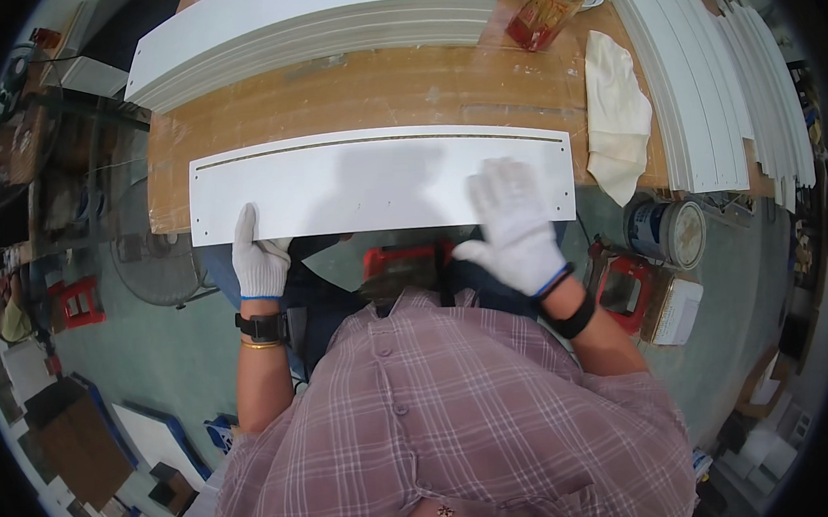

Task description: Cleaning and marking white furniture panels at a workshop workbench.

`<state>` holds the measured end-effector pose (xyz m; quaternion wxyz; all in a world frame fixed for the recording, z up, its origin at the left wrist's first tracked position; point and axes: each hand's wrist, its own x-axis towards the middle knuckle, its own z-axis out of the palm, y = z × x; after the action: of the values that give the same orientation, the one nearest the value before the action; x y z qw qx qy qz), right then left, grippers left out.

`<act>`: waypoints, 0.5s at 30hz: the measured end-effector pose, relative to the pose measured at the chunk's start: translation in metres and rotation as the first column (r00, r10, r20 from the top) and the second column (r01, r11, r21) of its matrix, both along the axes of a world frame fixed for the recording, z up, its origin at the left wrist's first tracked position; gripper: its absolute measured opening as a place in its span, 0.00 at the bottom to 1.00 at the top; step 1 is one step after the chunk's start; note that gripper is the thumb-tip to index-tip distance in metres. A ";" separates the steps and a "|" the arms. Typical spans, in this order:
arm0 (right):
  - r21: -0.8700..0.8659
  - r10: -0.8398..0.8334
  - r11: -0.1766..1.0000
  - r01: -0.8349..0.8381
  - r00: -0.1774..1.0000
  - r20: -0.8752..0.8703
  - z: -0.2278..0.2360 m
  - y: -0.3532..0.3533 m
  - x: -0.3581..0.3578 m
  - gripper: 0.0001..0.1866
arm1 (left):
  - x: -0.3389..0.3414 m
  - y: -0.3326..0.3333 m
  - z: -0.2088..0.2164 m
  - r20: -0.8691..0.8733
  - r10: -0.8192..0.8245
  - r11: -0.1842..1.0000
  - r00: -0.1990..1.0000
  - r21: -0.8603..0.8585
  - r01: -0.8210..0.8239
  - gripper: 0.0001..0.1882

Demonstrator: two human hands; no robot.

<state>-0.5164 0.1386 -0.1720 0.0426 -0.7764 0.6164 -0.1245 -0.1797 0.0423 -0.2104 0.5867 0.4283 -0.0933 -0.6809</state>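
Observation:
A long white panel [372,190] lies at the near edge of the brown table, with a narrow slot along its far side and small holes near its ends. My left hand [260,258], in a white knitted glove, grips its near edge toward the left end, thumb on top and fingers curled below. Over the right part of the panel is my right hand [514,216], gloved too, its fingers stretched out flat and slightly blurred. Whether that palm touches the surface I cannot tell.
A stack of white panels [315,32] fills the table's far side. At the right lie a cream cloth [617,113], a bottle of reddish liquid [546,9] and more stacked white strips [683,81]. A paint bucket [664,234] and red stools [628,293] stand below; a fan [157,246] is at left.

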 end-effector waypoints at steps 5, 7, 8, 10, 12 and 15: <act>0.418 0.490 0.627 -0.657 0.750 0.444 -0.008 -0.009 0.103 0.26 | 0.006 -0.004 -0.013 -0.075 -0.041 0.999 0.996 -0.034 0.039 0.16; 0.374 0.426 0.645 -0.666 0.720 0.548 -0.032 0.005 0.091 0.24 | 0.001 -0.004 -0.011 -0.034 -0.029 0.999 0.999 -0.026 0.028 0.17; 0.376 0.418 0.662 -0.648 0.736 0.533 -0.032 0.007 0.082 0.24 | -0.004 -0.003 -0.010 0.008 -0.004 1.000 1.000 -0.014 0.005 0.18; 0.440 -0.230 0.830 -0.343 0.509 0.829 -0.035 0.015 0.060 0.24 | -0.002 0.000 -0.002 0.009 0.010 1.000 1.000 -0.001 -0.010 0.18; 0.502 -0.377 0.818 -0.280 0.397 0.836 -0.050 0.018 0.033 0.23 | 0.001 -0.004 -0.005 0.019 0.091 0.993 0.996 0.069 -0.092 0.21; 0.456 -0.552 0.829 -0.324 -0.610 0.569 -0.042 0.029 0.009 0.19 | 0.003 -0.005 -0.011 0.009 0.039 0.999 0.999 0.006 -0.039 0.22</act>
<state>-0.5073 0.1678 -0.2144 0.7333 -0.0673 0.3392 -0.5854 -0.1770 0.0372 -0.2216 0.5981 0.4350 -0.0852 -0.6677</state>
